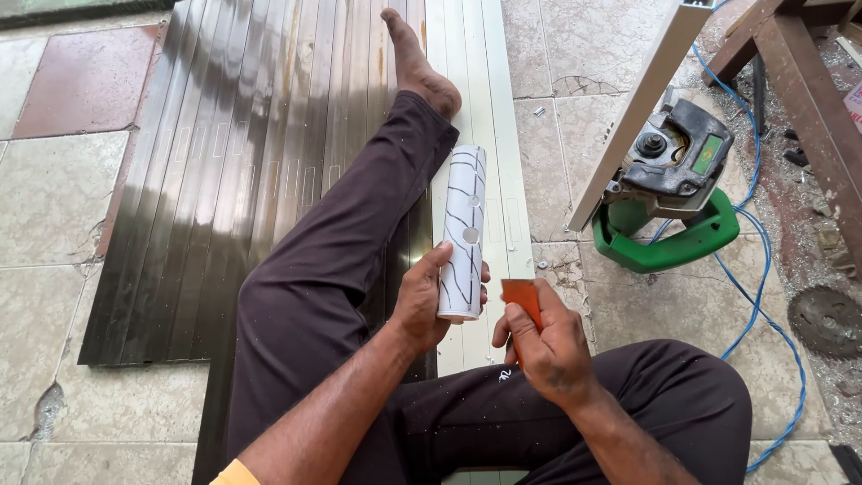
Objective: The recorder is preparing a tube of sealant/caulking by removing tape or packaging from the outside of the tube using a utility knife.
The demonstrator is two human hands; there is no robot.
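My left hand (420, 301) grips the near end of a white tube (464, 224) marked with black lines and a round hole. The tube points away from me over pale strips (503, 135) on the floor. My right hand (548, 346) holds a small flat orange piece (521, 295) right beside the tube's near end. I sit on the floor with my left leg stretched out over dark ribbed panels (233, 162).
A green and grey power cutter (673, 180) rests on the tiles to the right, with a blue cable (763, 296) looping past it. A long white strip (642, 99) leans by the cutter. A round saw blade (824, 319) lies at the far right, and a wooden frame (808, 81) stands behind.
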